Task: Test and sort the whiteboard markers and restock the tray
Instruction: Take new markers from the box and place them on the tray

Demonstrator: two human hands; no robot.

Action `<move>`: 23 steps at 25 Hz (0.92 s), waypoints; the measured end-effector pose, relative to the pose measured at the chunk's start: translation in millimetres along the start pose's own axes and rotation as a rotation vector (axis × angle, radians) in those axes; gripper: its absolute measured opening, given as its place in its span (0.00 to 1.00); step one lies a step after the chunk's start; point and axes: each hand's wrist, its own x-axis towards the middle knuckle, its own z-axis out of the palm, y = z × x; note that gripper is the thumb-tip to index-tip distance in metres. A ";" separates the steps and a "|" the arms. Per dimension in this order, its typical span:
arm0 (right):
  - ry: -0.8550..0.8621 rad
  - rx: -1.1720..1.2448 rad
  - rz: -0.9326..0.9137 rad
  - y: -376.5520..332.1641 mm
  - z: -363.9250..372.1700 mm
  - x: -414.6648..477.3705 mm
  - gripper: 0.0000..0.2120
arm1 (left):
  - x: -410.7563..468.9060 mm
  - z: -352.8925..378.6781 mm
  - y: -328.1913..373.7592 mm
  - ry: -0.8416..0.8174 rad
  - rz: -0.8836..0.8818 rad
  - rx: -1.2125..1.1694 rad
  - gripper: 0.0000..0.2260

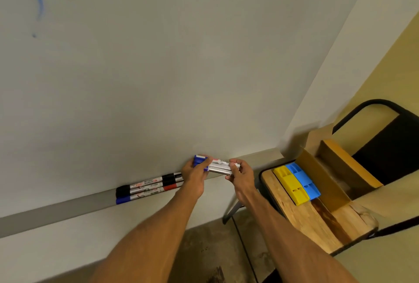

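Both my hands hold a small bundle of blue-capped whiteboard markers [218, 165] level, just above the right part of the grey marker tray [56, 210]. My left hand [195, 175] grips the capped blue ends. The white barrel ends sit pinched in my right hand [240, 175]. Three markers [147, 188] lie side by side in the tray to the left of my hands, with black, red and blue caps. The whiteboard [181, 67] above carries blue and black test strokes at its top left.
A chair [385, 137] with a wooden seat stands at the right. On the seat are an open cardboard box [335, 176] and yellow [291, 184] and blue [303, 180] plastic erasers. Bare floor lies below the board.
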 end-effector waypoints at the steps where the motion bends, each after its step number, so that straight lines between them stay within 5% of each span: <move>1: -0.031 -0.018 0.007 -1.1 -5.5 8.2 0.05 | 3.8 -2.1 1.4 0.033 0.076 0.069 0.13; 4: -0.123 -0.097 0.013 -7.2 -23.3 31.9 0.06 | 6.3 -6.0 -2.4 0.173 0.337 0.365 0.06; 6: -0.178 -0.149 0.017 -7.6 -31.1 46.7 0.06 | 0.9 -7.5 -9.6 0.226 0.530 0.727 0.10; 10: -0.243 -0.245 0.002 -2.6 -39.7 70.0 0.06 | -10.5 2.7 -30.8 -0.053 0.863 1.516 0.16; 15: -0.280 -0.307 -0.004 3.4 -42.0 86.9 0.08 | 0.3 20.3 -63.8 -0.105 0.670 1.899 0.26; 23: -0.292 -0.416 -0.023 9.2 -32.0 97.5 0.09 | 13.7 34.0 -100.4 -0.003 0.525 1.827 0.30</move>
